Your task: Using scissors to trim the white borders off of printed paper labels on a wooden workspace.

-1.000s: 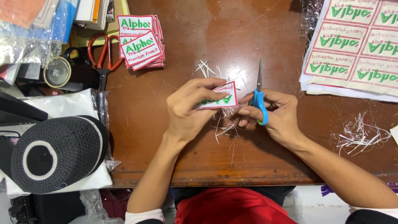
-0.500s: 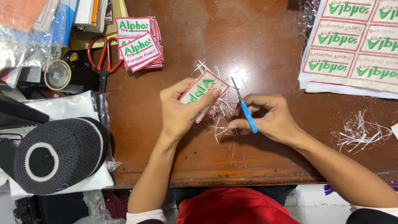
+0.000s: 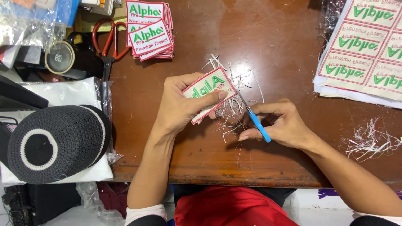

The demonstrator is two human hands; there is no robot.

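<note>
Brown wooden table [image 3: 268,37] under everything. Far right: stack of uncut patch sheets [image 3: 364,54], white with green lettering and red borders. Left edge: black knitted cap [image 3: 54,144] with a white ring, lying on a white bag. Top middle: pile of cut patches [image 3: 150,31], orange-handled scissors [image 3: 109,42] just beside it. My left hand [image 3: 180,106] is clamped on one embroidered patch [image 3: 209,94], thumb on its face, fingers behind, patch held tilted just above the table centre. My right hand [image 3: 278,123] is closed around small blue-handled snips [image 3: 253,119]; tips sit at the patch's right edge, can't tell if the blades touch it. White thread scraps [image 3: 232,81] lie under and behind the patch, another clump [image 3: 370,140] near my right forearm.
</note>
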